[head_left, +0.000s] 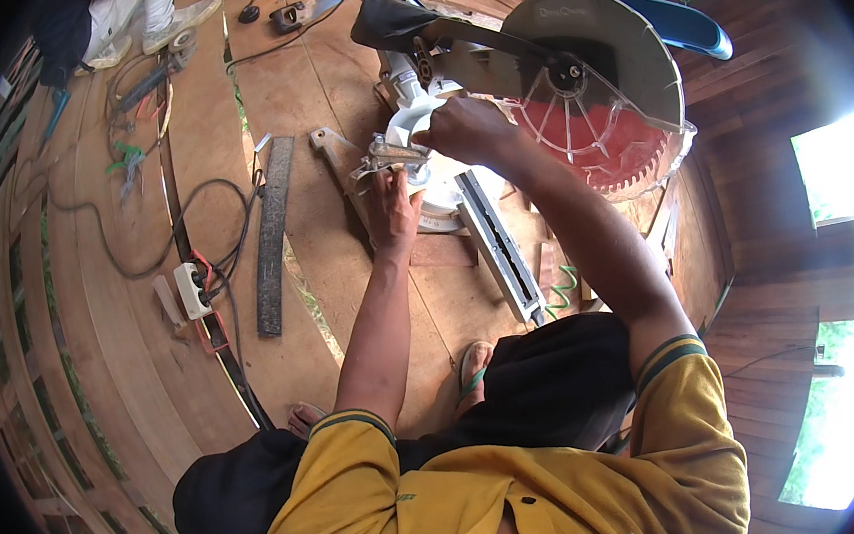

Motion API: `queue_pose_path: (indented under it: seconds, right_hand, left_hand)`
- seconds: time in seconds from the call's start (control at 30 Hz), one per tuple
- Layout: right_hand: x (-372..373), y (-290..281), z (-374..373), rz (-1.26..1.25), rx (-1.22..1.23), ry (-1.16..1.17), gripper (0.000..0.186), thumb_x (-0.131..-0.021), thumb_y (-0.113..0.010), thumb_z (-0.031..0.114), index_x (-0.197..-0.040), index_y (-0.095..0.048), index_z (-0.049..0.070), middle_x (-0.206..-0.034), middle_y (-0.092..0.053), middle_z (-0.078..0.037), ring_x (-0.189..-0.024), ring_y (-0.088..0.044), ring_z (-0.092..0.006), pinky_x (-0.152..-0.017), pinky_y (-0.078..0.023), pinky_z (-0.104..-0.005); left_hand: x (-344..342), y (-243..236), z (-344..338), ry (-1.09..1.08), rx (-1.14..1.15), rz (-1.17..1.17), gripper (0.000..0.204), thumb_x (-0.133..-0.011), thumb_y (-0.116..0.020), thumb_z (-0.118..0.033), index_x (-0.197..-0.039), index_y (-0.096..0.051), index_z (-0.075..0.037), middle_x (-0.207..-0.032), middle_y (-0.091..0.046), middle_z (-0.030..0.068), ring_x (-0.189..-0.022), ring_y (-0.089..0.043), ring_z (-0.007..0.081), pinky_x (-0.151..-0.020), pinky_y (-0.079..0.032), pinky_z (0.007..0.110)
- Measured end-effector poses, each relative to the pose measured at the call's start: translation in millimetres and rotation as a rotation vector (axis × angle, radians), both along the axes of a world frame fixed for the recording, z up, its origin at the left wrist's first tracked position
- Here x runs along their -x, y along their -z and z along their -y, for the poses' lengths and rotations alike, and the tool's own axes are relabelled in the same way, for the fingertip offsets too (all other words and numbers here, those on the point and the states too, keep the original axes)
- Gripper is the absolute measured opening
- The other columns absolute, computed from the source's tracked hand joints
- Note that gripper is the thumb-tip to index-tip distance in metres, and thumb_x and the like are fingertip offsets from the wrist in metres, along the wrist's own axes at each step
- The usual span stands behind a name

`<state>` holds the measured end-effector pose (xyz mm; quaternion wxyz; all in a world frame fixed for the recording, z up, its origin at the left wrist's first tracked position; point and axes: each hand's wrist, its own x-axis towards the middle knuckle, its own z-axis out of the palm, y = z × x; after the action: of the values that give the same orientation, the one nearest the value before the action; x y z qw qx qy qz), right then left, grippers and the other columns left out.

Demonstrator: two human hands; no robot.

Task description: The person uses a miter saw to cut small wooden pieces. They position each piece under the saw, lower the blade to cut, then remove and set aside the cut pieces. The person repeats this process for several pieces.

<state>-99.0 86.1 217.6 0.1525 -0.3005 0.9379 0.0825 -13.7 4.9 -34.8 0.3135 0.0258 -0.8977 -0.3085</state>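
Right now, both hands are up at the saw [590,48], close together by a small bar [401,154] on its left side. The bar is short and lies mostly sideways, with its right end a bit nearer the body. So it points across the left arm and toward the right hand [472,131].

The left hand [398,217] comes at the bar from the near side. Its fingers point away from the body, and their tips reach right up under the bar's edge. The right hand is bent in like a fist, just past the bar's right end. Its knuckles face up and hide its fingertips. The hands and bar look small and crowded here, so I can't tell if either hand is closed tight on the bar or only resting by it.

From the left hand, the bar lies straight ahead. From the right hand, it lies to the left and a little nearer the body. Both hands are near it. The red blade [560,141] is on the other side of the right hand, to the right, and the white round base [440,218] sits below the hands.
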Motion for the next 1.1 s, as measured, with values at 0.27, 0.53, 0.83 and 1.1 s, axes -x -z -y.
queue_pose_path:
  seconds: [0.27,0.53,0.83,1.1]
  right_hand:
    - [-8,-7,-22,-0.185,0.405,-0.306,0.016,-0.087,-0.071,0.009,-0.101,-0.073,0.002,-0.087,-0.072,-0.016,-0.085,-0.073,-0.0376,-0.077,-0.059,-0.0476]
    - [-20,-11,2,-0.229,0.138,-0.099,0.027,-0.094,-0.069,0.029,-0.097,-0.077,0.003,-0.079,-0.069,-0.018,-0.078,-0.073,-0.0363,-0.070,-0.059,-0.0487]
    - [-17,16,-11,-0.258,0.194,-0.046,0.030,-0.099,-0.065,0.029,-0.090,-0.076,0.002,-0.081,-0.074,-0.018,-0.076,-0.075,-0.0360,-0.068,-0.060,-0.0473]
    - [-16,-10,-28,-0.165,0.345,-0.286,0.029,-0.092,-0.076,0.022,-0.108,-0.069,-0.002,-0.102,-0.069,-0.017,-0.093,-0.072,-0.0350,-0.077,-0.057,-0.0463]
  left_hand:
    - [-3,-4,-1,0.032,-0.003,0.074,0.064,-0.076,-0.091,-0.031,-0.127,-0.058,-0.012,-0.123,-0.059,0.0128,-0.119,-0.059,0.0320,-0.096,-0.050,0.048]
    - [-2,2,6,0.012,0.023,0.093,0.069,-0.074,-0.092,-0.031,-0.130,-0.058,-0.011,-0.121,-0.060,0.0123,-0.119,-0.059,0.0328,-0.096,-0.051,0.048]
    - [0,-3,0,0.035,0.009,0.079,0.065,-0.076,-0.091,-0.027,-0.129,-0.058,-0.010,-0.120,-0.061,0.0132,-0.119,-0.059,0.0328,-0.097,-0.051,0.048]
    - [-4,-9,2,0.028,-0.012,0.067,0.064,-0.078,-0.089,-0.032,-0.131,-0.059,-0.011,-0.124,-0.058,0.0117,-0.119,-0.059,0.0307,-0.096,-0.051,0.046]
